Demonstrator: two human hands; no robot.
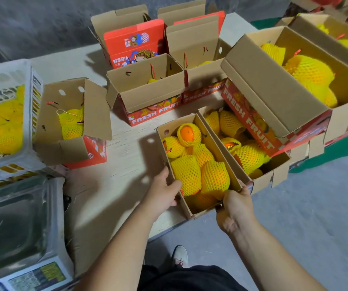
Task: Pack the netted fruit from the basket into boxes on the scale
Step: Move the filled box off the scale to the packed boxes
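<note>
An open cardboard box (208,133) filled with oranges in yellow foam nets (198,166) sits at the table's front edge. My left hand (162,194) grips its left wall, thumb inside. My right hand (235,203) grips its near right corner. The white plastic basket (29,85) at the far left holds more netted fruit (0,127). The steel scale (15,227) at the lower left carries nothing on its pan.
Several other open red "FRESH FRUIT" boxes stand around: one beside the basket (74,143), two at the middle back (148,95), one right of the held box (274,171), larger ones at the right (274,85). The grey floor and my shoe (180,256) lie below.
</note>
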